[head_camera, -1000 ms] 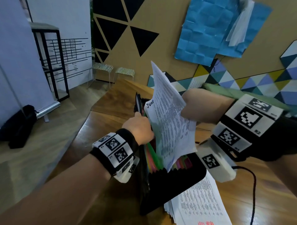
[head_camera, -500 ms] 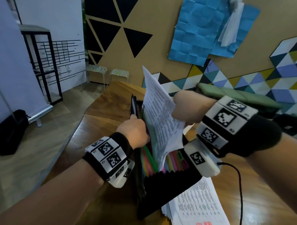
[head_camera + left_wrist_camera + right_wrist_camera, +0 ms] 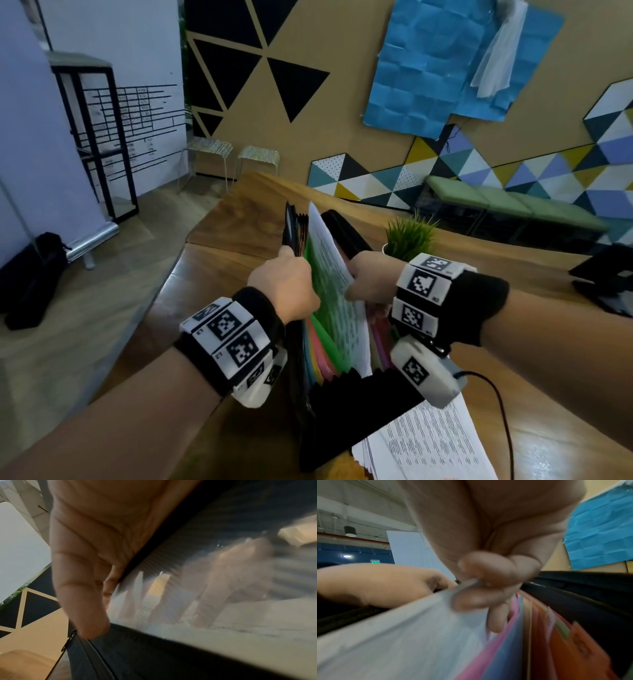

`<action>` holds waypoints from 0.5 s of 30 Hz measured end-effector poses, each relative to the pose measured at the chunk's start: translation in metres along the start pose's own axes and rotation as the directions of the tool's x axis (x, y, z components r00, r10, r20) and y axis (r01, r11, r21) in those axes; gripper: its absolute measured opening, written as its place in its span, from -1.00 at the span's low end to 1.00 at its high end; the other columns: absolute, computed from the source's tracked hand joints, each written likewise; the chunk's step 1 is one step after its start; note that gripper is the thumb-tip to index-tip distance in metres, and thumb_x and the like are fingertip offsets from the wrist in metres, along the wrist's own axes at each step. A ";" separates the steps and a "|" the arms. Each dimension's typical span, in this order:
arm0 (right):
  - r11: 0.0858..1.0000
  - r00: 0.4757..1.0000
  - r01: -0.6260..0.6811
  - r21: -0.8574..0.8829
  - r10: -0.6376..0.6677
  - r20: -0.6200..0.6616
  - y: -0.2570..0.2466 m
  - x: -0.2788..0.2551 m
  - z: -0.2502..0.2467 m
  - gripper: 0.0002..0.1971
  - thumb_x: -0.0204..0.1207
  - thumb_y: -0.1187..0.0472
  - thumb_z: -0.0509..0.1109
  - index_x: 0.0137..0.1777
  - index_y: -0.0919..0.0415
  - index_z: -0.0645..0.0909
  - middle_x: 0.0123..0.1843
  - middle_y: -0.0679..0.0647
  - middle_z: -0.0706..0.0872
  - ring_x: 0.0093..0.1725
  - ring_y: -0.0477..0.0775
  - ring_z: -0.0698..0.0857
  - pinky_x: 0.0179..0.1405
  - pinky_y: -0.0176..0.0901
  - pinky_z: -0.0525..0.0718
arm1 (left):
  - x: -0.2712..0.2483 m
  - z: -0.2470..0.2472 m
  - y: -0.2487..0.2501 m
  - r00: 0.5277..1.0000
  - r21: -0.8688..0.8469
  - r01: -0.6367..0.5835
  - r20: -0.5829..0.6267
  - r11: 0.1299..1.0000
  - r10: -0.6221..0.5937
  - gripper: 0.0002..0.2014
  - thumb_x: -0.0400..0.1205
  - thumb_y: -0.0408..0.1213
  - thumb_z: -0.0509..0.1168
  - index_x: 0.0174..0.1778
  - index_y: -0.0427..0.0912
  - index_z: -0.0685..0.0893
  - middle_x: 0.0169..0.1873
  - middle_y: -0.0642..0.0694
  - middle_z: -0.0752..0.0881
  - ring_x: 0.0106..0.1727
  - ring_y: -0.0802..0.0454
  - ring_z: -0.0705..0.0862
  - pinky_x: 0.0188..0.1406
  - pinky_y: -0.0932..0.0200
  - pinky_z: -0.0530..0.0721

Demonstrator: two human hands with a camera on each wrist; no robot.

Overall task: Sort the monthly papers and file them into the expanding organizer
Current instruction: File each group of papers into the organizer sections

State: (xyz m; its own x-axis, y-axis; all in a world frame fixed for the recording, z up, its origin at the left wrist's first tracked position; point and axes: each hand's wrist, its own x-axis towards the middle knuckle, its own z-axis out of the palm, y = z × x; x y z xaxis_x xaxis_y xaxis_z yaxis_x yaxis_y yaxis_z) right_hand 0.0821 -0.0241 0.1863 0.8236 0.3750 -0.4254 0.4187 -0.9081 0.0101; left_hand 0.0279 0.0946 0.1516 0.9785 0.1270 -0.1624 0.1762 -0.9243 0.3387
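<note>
From the head view, the black expanding organizer (image 3: pixel 346 404) stands open on the wooden table (image 3: pixel 239 219). The left hand (image 3: pixel 284 287) grips its front flap, holding the pockets apart. The right hand (image 3: pixel 370 277) pinches a printed sheet (image 3: pixel 334 274) sunk partway between the coloured dividers (image 3: pixel 322 353). A paper stack (image 3: pixel 431 445) lies just beside the organizer.

Left wrist: thumb and fingers (image 3: pixel 82 588) clamp the organizer's edge.

Right wrist: fingertips (image 3: pixel 481 597) pinch the sheet's top edge, just left of the pink and orange tabs.
</note>
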 end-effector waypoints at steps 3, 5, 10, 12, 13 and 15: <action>0.984 1.000 -0.021 -0.178 0.025 0.019 -0.001 0.009 0.002 -0.64 0.59 0.23 0.26 -0.44 0.24 0.30 -0.40 0.00 0.45 -0.53 -0.08 0.36 -0.61 -0.33 0.29 | -0.002 0.001 0.000 1.000 -0.002 -0.013 -0.015 1.000 0.013 -0.74 0.56 -0.25 0.26 0.14 -0.20 0.65 0.18 -0.20 0.39 -0.26 -0.08 0.53 -0.21 0.06 0.55; 0.971 0.996 -0.010 -0.241 0.031 0.082 -0.003 0.017 0.003 -0.61 0.60 0.18 0.27 -0.45 0.23 0.29 -0.44 0.03 0.34 -0.50 -0.06 0.30 -0.59 -0.32 0.27 | -0.003 0.002 -0.002 0.999 -0.004 -0.017 -0.027 1.000 0.017 -0.69 0.55 -0.26 0.26 0.22 -0.18 0.64 0.22 -0.21 0.39 -0.21 -0.11 0.53 -0.20 0.07 0.54; 0.907 0.959 0.124 -0.403 -0.005 0.285 -0.010 0.033 0.019 -0.68 0.66 0.11 0.19 -0.15 0.38 0.57 -0.26 0.10 0.47 -0.22 0.07 0.44 -0.45 -0.13 0.48 | -0.005 0.006 -0.006 0.998 -0.049 -0.017 -0.053 0.999 0.014 -0.69 0.54 -0.30 0.26 0.20 -0.16 0.66 0.12 -0.15 0.38 -0.25 -0.08 0.50 -0.19 0.09 0.53; 0.924 0.964 0.117 -0.365 -0.016 0.266 -0.009 0.037 0.018 -0.66 0.64 0.09 0.21 -0.27 0.31 0.54 -0.33 0.05 0.48 -0.38 0.00 0.43 -0.49 -0.14 0.45 | -0.006 0.005 -0.008 0.998 -0.061 -0.015 -0.066 0.998 0.011 -0.72 0.54 -0.30 0.25 0.16 -0.15 0.67 0.07 -0.12 0.37 -0.24 -0.08 0.50 -0.19 0.08 0.53; 0.935 0.970 0.108 -0.339 -0.024 0.243 -0.008 0.037 0.016 -0.63 0.62 0.09 0.24 -0.40 0.24 0.47 -0.41 0.02 0.46 -0.46 -0.04 0.40 -0.55 -0.24 0.38 | -0.007 0.005 -0.010 0.998 -0.062 -0.015 -0.068 0.998 0.010 -0.73 0.54 -0.29 0.25 0.14 -0.14 0.67 0.07 -0.12 0.37 -0.22 -0.09 0.50 -0.17 0.06 0.54; 0.923 0.971 0.125 -0.365 -0.038 0.235 -0.006 0.033 0.013 -0.59 0.59 0.09 0.29 -0.48 0.20 0.39 -0.46 0.00 0.42 -0.49 -0.07 0.37 -0.54 -0.29 0.33 | -0.008 0.005 -0.013 0.997 -0.060 -0.019 -0.075 0.998 0.015 -0.73 0.53 -0.26 0.27 0.14 -0.14 0.66 0.14 -0.16 0.37 0.00 -0.15 0.50 0.01 0.01 0.60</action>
State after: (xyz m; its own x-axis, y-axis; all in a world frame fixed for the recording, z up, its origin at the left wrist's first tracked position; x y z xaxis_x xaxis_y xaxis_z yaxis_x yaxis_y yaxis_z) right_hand 0.1018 -0.0087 0.1602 0.6938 0.3550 -0.6265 0.6286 -0.7231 0.2864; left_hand 0.0175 0.1039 0.1438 0.9863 0.1400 -0.0873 0.1633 -0.9034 0.3964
